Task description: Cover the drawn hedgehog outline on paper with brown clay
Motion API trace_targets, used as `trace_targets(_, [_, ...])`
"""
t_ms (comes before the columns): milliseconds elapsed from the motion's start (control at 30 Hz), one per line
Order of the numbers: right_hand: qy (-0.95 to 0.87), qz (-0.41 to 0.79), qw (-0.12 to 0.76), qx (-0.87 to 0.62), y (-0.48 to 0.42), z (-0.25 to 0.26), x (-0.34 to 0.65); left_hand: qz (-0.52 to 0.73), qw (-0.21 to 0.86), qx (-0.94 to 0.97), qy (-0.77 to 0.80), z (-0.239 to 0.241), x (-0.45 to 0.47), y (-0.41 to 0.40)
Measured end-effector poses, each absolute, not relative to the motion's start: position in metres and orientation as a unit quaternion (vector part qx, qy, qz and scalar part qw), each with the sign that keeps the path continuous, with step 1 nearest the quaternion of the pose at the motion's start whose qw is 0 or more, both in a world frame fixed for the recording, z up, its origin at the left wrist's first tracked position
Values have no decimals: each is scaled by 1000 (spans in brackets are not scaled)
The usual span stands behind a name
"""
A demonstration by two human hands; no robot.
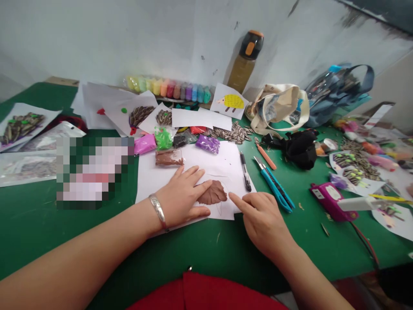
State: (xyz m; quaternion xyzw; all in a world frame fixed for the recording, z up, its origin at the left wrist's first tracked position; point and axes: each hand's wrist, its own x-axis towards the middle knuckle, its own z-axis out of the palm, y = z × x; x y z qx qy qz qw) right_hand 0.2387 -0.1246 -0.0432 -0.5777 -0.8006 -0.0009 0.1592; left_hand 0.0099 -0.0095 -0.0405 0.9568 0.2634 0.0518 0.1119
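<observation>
A: Where's the brown clay (213, 193)?
B: On the white paper (222, 161), between the two hands, pressed into a flat, creased patch with faint drawn lines beside it.
A: And the grips?
B: The left grip (180, 196) is spread and laid flat, its index finger over the clay's near-left edge and its thumb on the paper below. The right grip (263, 217) has its index finger stretched to the clay's right edge, the others curled under; whether they close on anything, I can't tell.
A: How would it handle?
B: Light and soft, I'd judge, perhaps a bit tacky. It would dent under a pinch and tear where thin, so fingertip pads flat on top, or along the rim, suit it best. The paper looks likely to slide unless a palm pins it.
A: What's it all resting on?
B: A green worktop (200, 249), crowded. A pen (245, 172) and a blue cutter (274, 185) lie to the right, a brown packet (168, 158) just beyond the left fingers, striped seeds (235, 132) further back.
A: And the room?
B: A scuffed pale wall (161, 38) behind, with a drink bottle (241, 64) leaning near it and a cloth bag (279, 110) alongside.
</observation>
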Motion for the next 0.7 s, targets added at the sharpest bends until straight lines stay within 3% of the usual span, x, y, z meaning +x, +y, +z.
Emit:
trace_targets(333, [-806, -3, 131, -577, -119, -46, 233, 30, 109, 957, 266, -37, 11, -10])
trace_targets(700, [-806, 17, 202, -557, -120, -52, 235, 21, 110, 957, 268, -35, 11, -10])
